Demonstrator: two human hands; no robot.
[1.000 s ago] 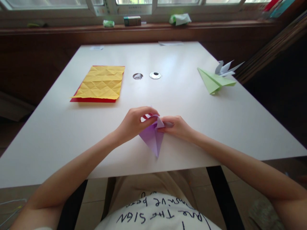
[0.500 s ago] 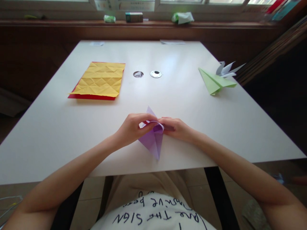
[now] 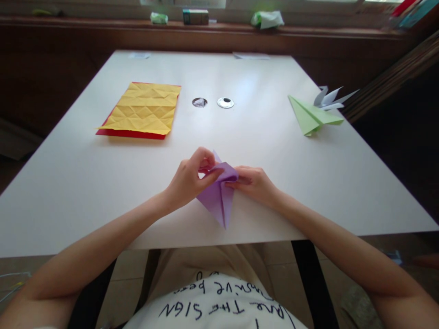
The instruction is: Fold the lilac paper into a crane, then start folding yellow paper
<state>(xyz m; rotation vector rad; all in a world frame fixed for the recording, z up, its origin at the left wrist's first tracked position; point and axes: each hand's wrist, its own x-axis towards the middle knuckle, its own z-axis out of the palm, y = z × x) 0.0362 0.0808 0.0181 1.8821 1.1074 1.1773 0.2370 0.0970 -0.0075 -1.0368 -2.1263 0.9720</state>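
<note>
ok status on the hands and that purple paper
Left hand pinching the purple paper top flap. Right hand pressing its right edge. Paper's point toward table near edge. Nothing in the way.

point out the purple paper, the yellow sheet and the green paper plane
purple paper [image 3: 219,201], head view, lower folded flap
yellow sheet [image 3: 146,109], head view, creased middle
green paper plane [image 3: 308,119], head view, left wing

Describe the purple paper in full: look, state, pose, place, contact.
The purple paper is a thin, creased sheet folded into a kite-like shape, its point aimed at the near edge of the white table. It lies near that edge. The left hand pinches and lifts its curled top flap; the right hand presses its right side.
</note>
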